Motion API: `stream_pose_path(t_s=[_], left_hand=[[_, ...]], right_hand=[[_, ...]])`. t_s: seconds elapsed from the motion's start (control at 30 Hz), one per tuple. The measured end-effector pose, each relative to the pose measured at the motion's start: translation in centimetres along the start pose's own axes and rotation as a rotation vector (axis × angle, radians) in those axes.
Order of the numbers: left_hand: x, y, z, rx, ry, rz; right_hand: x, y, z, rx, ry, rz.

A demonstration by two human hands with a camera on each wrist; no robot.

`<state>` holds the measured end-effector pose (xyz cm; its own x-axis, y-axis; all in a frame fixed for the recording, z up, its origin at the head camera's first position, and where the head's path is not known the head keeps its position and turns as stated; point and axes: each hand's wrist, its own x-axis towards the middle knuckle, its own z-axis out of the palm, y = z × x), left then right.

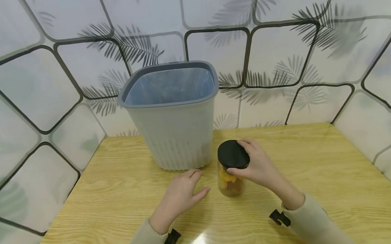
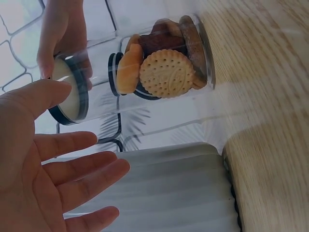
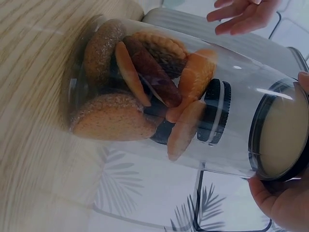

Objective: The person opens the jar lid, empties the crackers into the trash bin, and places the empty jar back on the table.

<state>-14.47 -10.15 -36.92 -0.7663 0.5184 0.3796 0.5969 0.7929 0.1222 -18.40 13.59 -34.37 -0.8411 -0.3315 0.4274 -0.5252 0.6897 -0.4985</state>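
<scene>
A clear jar point(image 1: 230, 189) with a black lid point(image 1: 232, 155) stands upright on the wooden table. Inside it, a round biscuit point(image 2: 166, 73), dark sandwich cookies point(image 3: 215, 112) and several brown and orange pieces fill the lower part. My right hand point(image 1: 260, 166) grips the lid's rim between thumb and fingers, from the right. To the left of the jar, my left hand point(image 1: 180, 195) hovers with fingers spread and holds nothing. In the left wrist view its thumb appears in front of the lid; whether it touches I cannot tell.
A pale waste bin point(image 1: 179, 137) with a blue-grey rim stands behind the left hand, left of the jar. Patterned fabric walls point(image 1: 218, 55) rise behind and at both sides of the wooden table point(image 1: 120, 198).
</scene>
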Motion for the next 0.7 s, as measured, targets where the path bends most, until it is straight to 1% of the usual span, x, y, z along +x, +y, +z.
stream_pose_path(t_s=[0.1,0.23,0.43,0.5,0.57,0.63,0.7], left_hand=[[0.0,0.0,0.0,0.006,0.002,0.001],[0.0,-0.1,0.0,-0.009,-0.011,-0.016],[0.1,-0.3,0.2,-0.072,-0.023,-0.05],[0.2,-0.5,0.3,-0.127,-0.044,-0.073],[0.4,-0.7,0.4,-0.204,-0.075,-0.109],[0.7,-0.9,0.6,-0.303,-0.103,-0.153],[1.1,-1.0,0.8,-0.394,-0.114,-0.196]], right_hand=[[-0.2,-0.2,0.1,0.001,-0.001,-0.024],[-0.4,-0.5,0.2,0.006,-0.004,-0.045],[-0.6,-0.7,0.3,0.011,-0.006,-0.068],[-0.7,-0.7,0.3,0.01,-0.013,-0.068],[-0.7,-0.8,0.2,0.014,-0.023,-0.062],[-0.8,-0.9,0.1,0.017,-0.031,-0.055],[-0.8,-0.9,0.1,0.017,-0.038,-0.053]])
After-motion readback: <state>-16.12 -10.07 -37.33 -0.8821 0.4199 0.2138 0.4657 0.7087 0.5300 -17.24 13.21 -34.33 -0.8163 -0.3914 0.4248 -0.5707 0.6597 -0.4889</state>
